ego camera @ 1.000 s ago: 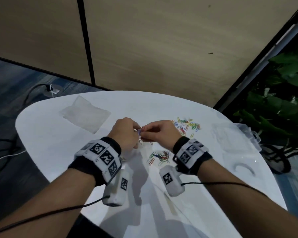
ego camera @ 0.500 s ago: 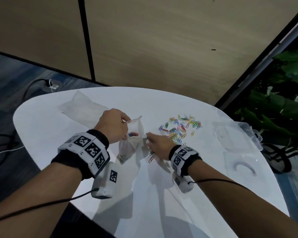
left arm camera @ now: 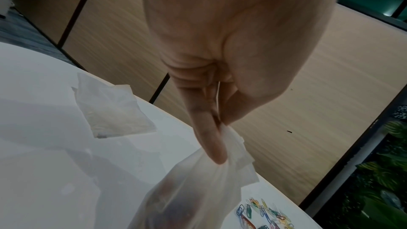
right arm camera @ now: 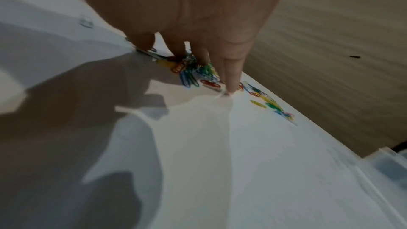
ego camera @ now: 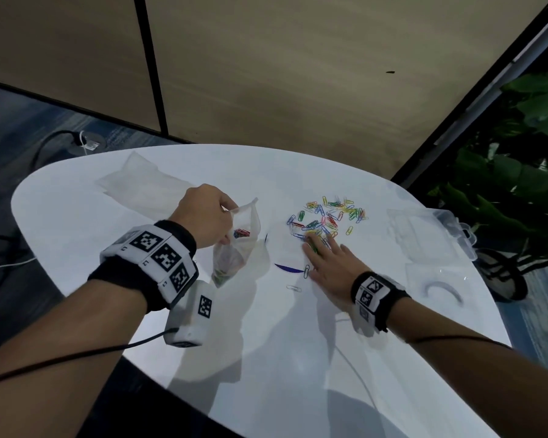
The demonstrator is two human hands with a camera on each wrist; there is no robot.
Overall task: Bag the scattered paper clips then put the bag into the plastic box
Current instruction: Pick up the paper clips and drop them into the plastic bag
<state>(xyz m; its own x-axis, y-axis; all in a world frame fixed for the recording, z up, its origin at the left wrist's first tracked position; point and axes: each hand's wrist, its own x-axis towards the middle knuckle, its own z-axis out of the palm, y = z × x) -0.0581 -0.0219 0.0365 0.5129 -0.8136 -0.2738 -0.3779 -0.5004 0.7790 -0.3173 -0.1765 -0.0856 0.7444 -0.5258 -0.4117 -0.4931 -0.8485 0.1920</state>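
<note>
White table (ego camera: 76, 222), half-filled bag (ego camera: 239, 245), clips (ego camera: 329, 216)

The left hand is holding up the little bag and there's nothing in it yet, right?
Not quite. The left hand does hold up the bag, but it isn't empty: the head view shows coloured paper clips already inside it.

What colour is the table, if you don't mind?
The table is plain white, seen best in the head view.

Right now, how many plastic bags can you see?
2: one bag with paper clips pinched by the left hand, one flat bag lying beyond it on the table.
</note>
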